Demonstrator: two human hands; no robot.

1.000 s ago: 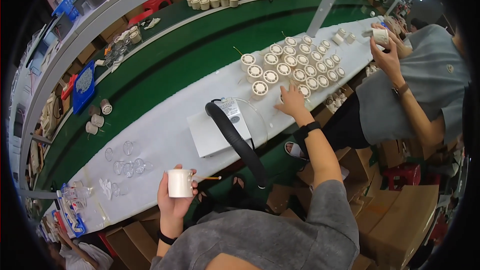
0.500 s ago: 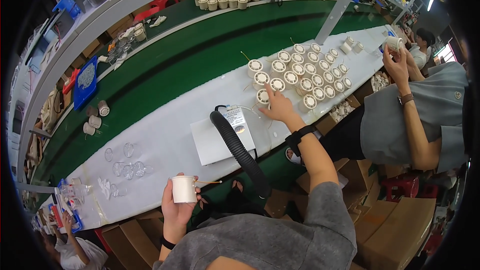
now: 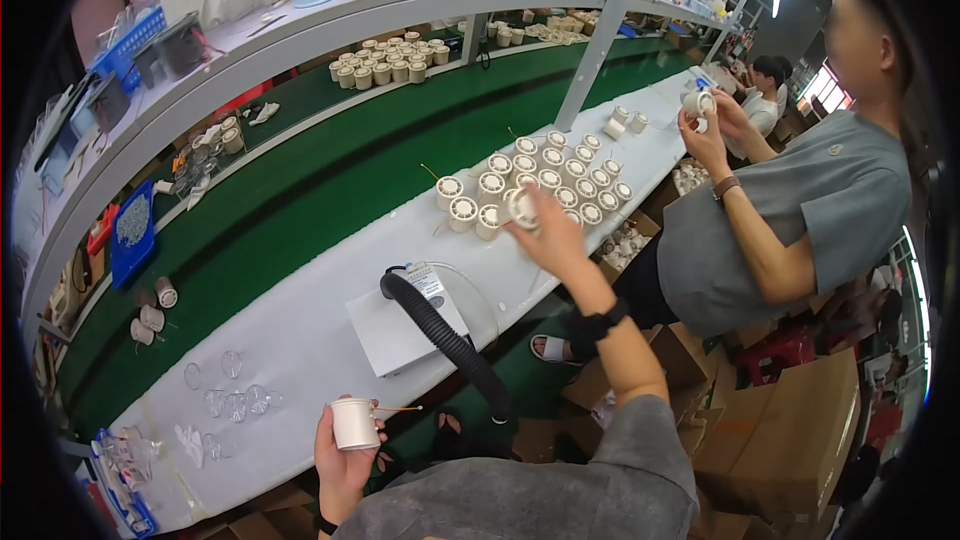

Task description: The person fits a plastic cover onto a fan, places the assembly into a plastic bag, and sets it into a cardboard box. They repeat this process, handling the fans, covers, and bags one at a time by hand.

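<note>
Presently, left hand (image 3: pixel 338 468) clasps a wired cup (image 3: pixel 355 426), right hand (image 3: pixel 555 238) a vented cup (image 3: pixel 521 208); swinging it low could topple standing cups (image 3: pixel 463 212) near the table's (image 3: pixel 285 355) far edge.

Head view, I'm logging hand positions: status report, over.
Left hand holding white cylinder, wire out to the right. Right hand gripping another white cylinder at the cluster. Black hose between hands.

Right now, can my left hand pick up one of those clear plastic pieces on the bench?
Probably not yet: your left hand has its grip around a white cup. Otherwise likely yes, as I see nothing standing between it and the clear plastic pieces.
</note>
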